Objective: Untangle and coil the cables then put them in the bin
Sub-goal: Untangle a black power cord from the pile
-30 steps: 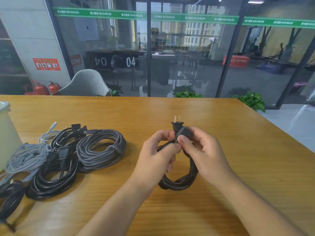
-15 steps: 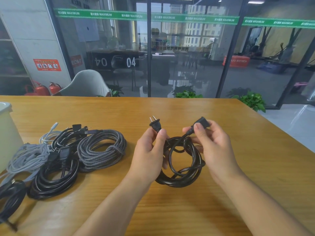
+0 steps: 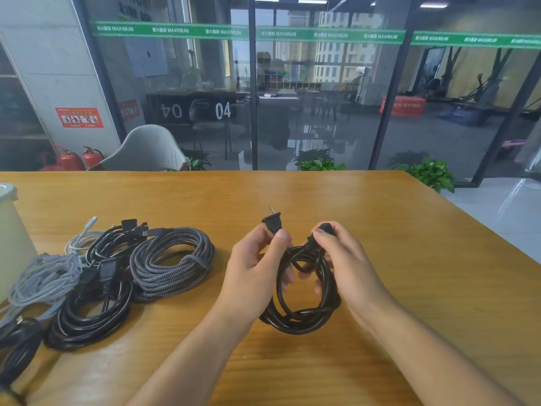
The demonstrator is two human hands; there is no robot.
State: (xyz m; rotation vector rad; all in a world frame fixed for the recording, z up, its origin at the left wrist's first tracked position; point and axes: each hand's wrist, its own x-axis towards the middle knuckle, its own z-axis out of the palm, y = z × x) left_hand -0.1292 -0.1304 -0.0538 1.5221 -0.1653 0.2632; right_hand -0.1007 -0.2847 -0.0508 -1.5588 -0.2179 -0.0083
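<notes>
Between the left hand point(image 3: 257, 271), pinching one two-pronged plug point(image 3: 271, 222), and the right hand point(image 3: 345, 265), gripping the other connector point(image 3: 325, 228), hangs one black coiled cable point(image 3: 304, 317).

Across the upper frame, "MAXIMUM" is repeated on a green strip point(image 3: 330, 35) on the glass wall. "04" point(image 3: 223, 110) is seen left of center; "SOFTBOX" is printed on an orange box point(image 3: 403, 106) at right.

Single head-worn view, facing forward and down, close over the table point(image 3: 380, 230), glass wall point(image 3: 322, 98) beyond
</notes>
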